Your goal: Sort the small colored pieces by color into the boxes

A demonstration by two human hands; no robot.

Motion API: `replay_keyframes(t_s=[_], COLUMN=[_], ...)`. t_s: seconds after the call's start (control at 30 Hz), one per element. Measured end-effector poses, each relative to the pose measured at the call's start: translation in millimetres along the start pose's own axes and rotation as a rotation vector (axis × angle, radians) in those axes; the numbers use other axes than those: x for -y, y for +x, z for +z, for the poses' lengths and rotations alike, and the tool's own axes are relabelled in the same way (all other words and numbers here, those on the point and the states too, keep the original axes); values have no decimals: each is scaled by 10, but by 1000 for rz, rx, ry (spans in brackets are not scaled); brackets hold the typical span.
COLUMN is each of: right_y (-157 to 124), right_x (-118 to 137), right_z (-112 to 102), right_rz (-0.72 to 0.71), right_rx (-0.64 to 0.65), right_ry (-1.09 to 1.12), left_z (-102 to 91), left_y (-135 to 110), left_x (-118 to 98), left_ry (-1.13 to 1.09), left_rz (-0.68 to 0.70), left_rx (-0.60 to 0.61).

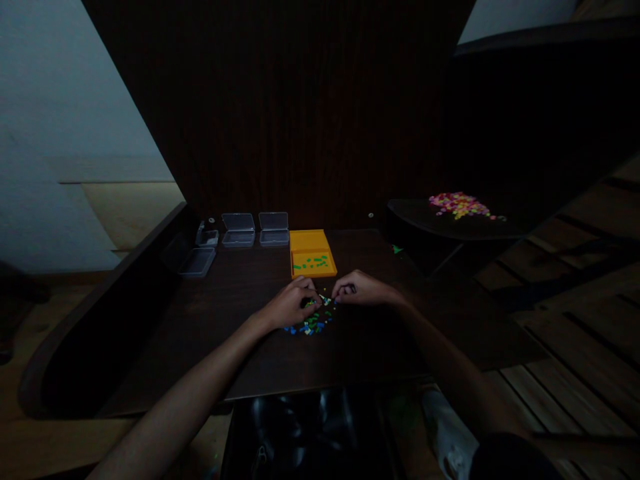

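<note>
I see a dark-brown wooden desk (pixel 215 330) near a pale wall (pixel 55 100) — left hand (pixel 294 303) and right hand (pixel 366 289) at small multicoloured blocks (pixel 310 327), fingers (pixel 307 293) curled — grip unclear.

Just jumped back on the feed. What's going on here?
A person has both bare hands down at a scatter of small coloured pieces on a dark desk. The left hand is over the scatter's left side, the right hand at its right edge; what the fingertips hold is too small to tell. Just beyond, an open yellow box holds green pieces. Clear boxes stand further left.
</note>
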State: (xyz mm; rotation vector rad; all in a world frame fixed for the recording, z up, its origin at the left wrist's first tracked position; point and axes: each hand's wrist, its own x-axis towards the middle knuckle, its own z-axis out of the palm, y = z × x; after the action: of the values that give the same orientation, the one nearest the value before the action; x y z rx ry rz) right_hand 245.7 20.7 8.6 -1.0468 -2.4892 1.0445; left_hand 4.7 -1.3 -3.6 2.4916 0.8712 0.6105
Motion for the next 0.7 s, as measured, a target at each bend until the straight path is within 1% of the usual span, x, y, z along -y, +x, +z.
replay_keyframes(t_s=[0.1, 0.23, 0.4, 0.53, 0.7], right_y=[19, 48, 63, 49, 27], right_x=[13, 8, 4, 10, 18], right_z=[43, 103, 137, 121, 96], right_rz=[-26, -70, -46, -29, -24], right_rx=[-46, -63, -71, -63, -59], right_ry=[10, 6, -5, -9, -13], left_z=[-12, -49, -83, -90, -97], left_y=[7, 18, 24, 19, 16], left_x=[2, -5, 32, 84, 82], left_ry=[-37, -87, -107, -119, -100], left_rz=[-4, -17, -78, -103, -101], left_rx=[-32, -98, -196, -235, -265])
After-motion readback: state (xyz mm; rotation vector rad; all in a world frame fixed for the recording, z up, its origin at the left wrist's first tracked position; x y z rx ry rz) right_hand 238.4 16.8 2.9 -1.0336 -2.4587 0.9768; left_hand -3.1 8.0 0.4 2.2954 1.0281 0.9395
